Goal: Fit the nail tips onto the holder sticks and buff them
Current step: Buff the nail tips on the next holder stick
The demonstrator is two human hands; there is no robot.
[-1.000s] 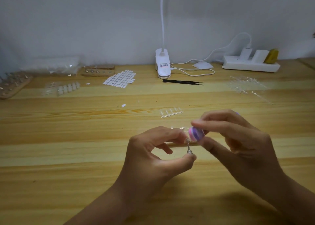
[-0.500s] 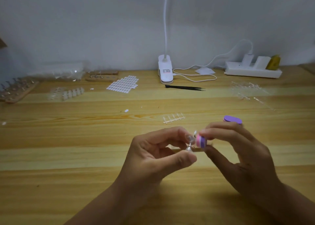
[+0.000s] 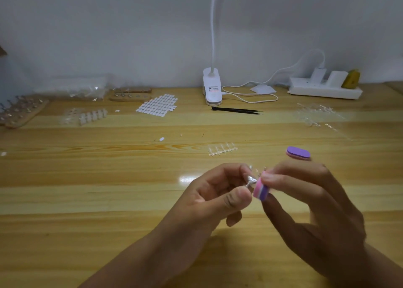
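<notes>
Nearest you, straight out from the lamp base (image 3: 212, 89) toward your body, your left hand (image 3: 218, 196) pinches the holder stick (image 3: 248, 184) low on its metal stem between thumb and curled fingers. The clear nail tip (image 3: 252, 179) on its end faces right. Your right hand (image 3: 309, 211), just right of that line, has its fingers narrowed onto the pink-and-purple buffer block (image 3: 261, 191), forefinger above and thumb below. The block's face touches the tip.

I judge this to be the buffing step. The low pinch leaves the tip exposed, and the short grip on the block suits small, steered strokes. The tip is too small and glossy to tell how far the buffing has got.

Closer to the lamp base, a 2nd purple buffer (image 3: 298, 153) lies on the bench (image 3: 87, 200) off to the right. A strip of clear nail tips (image 3: 222, 149) waits almost in line with the lamp, within reach for the next fitting.

Just in front of the lamp base lie black tweezers (image 3: 236, 110). Left of it is a sheet of white tabs (image 3: 158, 104), then a row of tips (image 3: 93, 115). Far left is a wooden rack (image 3: 21, 111) of sticks.

Right of the lamp base, clear sprues (image 3: 316, 113) are scattered, with a white power strip (image 3: 325, 89) against the plain grey wall (image 3: 109, 26). The light is dim, with 1 glare patch on the varnished wood.
</notes>
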